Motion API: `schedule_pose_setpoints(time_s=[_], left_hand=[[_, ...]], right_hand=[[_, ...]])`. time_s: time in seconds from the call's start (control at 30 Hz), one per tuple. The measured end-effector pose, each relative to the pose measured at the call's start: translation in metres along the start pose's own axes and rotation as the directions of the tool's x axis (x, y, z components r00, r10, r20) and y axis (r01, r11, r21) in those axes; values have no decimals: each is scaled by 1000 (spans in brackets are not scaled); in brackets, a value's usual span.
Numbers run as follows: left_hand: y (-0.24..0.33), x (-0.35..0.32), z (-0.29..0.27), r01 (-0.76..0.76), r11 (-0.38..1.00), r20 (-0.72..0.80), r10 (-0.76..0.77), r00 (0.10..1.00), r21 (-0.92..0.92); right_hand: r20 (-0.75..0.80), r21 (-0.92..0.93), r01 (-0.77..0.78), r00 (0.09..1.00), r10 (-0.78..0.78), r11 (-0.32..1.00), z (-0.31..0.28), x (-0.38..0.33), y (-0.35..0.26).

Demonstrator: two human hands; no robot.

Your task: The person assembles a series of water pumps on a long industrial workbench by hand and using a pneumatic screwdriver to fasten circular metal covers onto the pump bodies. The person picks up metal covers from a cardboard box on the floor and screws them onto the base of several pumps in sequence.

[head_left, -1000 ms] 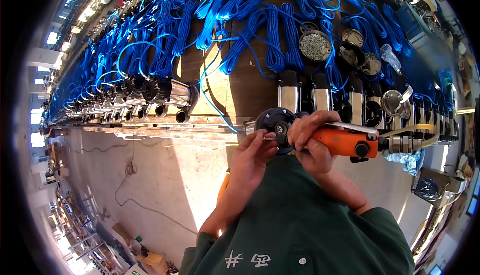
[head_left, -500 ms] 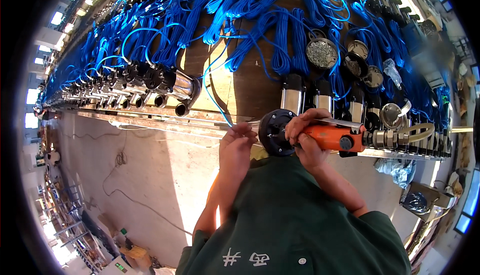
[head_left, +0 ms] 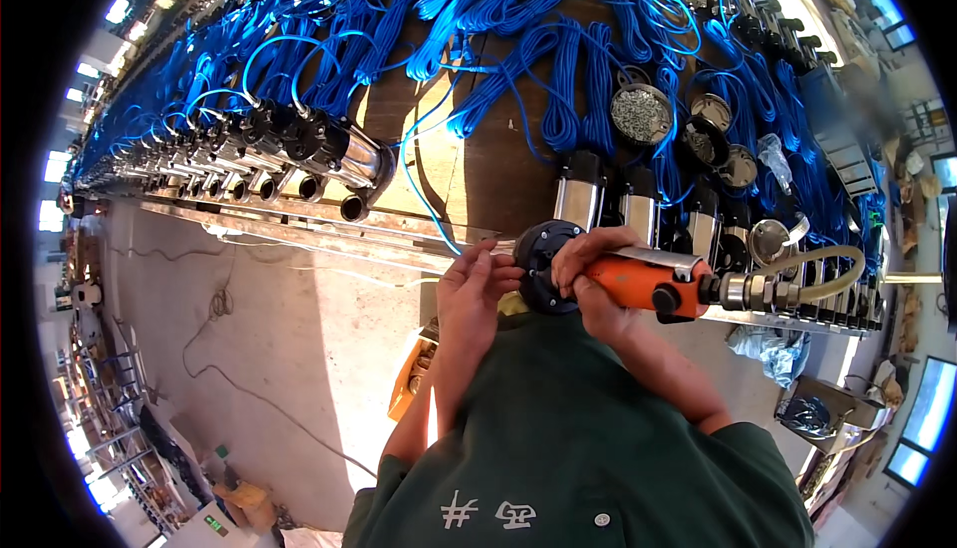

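My right hand (head_left: 593, 284) is wrapped round an orange air screwdriver (head_left: 638, 283), held nearly level with its hose end to the right. The tool's front end points at the bolted face of a round black motor end cap (head_left: 544, 267) just in front of my body; my fingers hide its tip. Left of the cap, my left hand (head_left: 473, 294) has its fingers curled with thumb and forefinger close together. Whatever lies between them is too small or hidden to make out. A blue cable (head_left: 427, 204) runs down from the bench to behind this hand.
Coiled blue cables (head_left: 503, 69) cover much of the wooden bench (head_left: 498, 184). Steel-bodied motors (head_left: 344, 154) line its near edge, more (head_left: 580, 194) stand at right. A round tin of small metal parts (head_left: 640, 115) sits among cables. An air hose (head_left: 837, 274) loops right; an orange box (head_left: 407, 380) is below my left arm.
The screwdriver has tilted slightly, its hose end lower. My left hand's fingers have shifted and reach closer to the cap. An orange box has come into view beside my left forearm.
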State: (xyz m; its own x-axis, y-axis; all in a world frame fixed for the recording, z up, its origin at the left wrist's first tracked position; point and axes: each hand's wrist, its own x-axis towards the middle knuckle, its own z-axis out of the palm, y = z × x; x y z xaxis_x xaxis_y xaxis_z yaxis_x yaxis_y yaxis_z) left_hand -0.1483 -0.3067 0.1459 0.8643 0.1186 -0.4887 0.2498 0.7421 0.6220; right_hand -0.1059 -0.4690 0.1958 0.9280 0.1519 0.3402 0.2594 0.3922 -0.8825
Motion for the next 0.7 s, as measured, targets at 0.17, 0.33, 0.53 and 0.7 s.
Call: schedule_pose_setpoints(time_s=[0.17,0.33,0.53,0.7], left_hand=[[10,-9,3,-34,991,15,32,999,127],[20,-23,23,130,985,71,-138,988,114],[18,-30,40,190,975,134,-205,969,114],[10,-29,54,178,966,138,-206,969,190]], right_hand=[[4,-66,-45,999,45,997,6,3,-16],[-124,182,64,991,-42,981,11,12,-35],[-211,280,114,976,-55,953,4,10,-40],[-302,314,148,952,-49,938,-9,3,-47]])
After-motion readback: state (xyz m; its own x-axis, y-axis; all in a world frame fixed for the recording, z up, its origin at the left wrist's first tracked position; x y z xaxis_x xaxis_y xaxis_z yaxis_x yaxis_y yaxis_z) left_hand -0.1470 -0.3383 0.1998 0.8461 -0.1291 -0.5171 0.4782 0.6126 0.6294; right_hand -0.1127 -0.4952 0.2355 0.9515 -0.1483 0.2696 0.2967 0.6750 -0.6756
